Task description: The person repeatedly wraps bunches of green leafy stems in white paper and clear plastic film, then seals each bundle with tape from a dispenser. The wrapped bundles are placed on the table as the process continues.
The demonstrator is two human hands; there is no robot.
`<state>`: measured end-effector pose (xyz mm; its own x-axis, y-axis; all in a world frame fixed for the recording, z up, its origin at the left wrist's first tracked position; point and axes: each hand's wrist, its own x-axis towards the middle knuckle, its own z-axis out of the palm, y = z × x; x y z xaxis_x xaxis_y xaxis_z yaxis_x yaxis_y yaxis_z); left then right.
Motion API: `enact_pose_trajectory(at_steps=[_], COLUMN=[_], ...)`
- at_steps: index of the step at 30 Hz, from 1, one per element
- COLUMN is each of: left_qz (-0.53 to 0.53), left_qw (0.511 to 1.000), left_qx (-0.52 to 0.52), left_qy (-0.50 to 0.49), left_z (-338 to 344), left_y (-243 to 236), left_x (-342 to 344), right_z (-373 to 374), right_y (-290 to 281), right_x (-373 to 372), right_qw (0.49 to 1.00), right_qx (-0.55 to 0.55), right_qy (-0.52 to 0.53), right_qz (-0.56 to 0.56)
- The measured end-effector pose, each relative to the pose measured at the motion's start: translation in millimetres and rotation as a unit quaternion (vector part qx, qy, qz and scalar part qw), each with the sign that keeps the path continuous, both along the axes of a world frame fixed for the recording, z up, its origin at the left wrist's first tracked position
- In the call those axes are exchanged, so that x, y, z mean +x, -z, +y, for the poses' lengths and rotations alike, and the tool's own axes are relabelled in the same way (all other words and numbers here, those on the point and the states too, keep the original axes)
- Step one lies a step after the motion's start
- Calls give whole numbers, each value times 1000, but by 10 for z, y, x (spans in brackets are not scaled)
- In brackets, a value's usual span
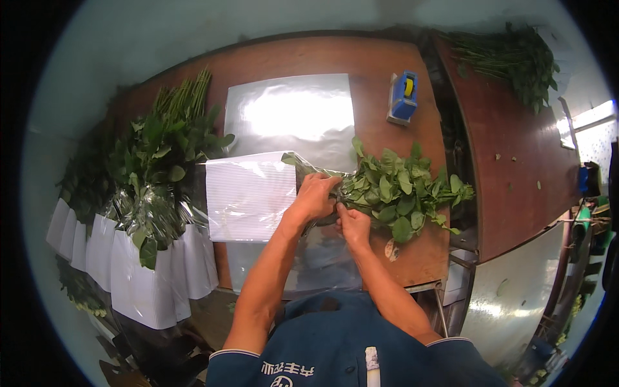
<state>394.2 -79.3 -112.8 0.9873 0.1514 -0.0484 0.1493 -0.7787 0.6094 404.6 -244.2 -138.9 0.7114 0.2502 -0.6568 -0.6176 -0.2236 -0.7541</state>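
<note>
A bunch of leafy green stems (396, 187) lies across the table in front of me, its leaves spreading to the right. White ribbed paper (250, 203) under clear film wraps its left end. My left hand (316, 195) is closed on the wrapping at the middle of the bunch, thumb and fingers bent around it. Close beside it, my right hand (353, 224) has its fingers curled and pinches the wrapping's near edge. What lies between the fingertips is partly hidden. Beneath the bunch are clear film sheets (290, 97), glaring with reflected light.
A blue tape dispenser (403, 97) with yellow inside stands at the back right of the brown table (380, 55). Several wrapped bunches (145, 271) in white ribbed paper pile up at the left. More leafy stems (516, 61) lie on a reddish-brown board (516, 180) across a gap.
</note>
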Motion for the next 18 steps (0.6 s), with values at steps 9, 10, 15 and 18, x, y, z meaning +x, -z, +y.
enact_pose_trajectory(at_steps=[9, 10, 15, 18], left_qz=[60, 44, 142, 135], left_qw=[973, 965, 949, 952], left_qx=[194, 232, 248, 237], left_qy=[107, 117, 135, 136], left_z=[-194, -208, -243, -215], left_y=[-182, -79, -79, -89], left_x=[105, 84, 222, 214], right_z=[-505, -550, -480, -303], right_y=[353, 169, -697, -441], right_x=[-169, -138, 1363, 2558], right_qw=[988, 989, 935, 906], right_qx=[58, 106, 187, 97], right_qy=[-130, -103, -23, 37], right_qz=[-56, 24, -299, -410])
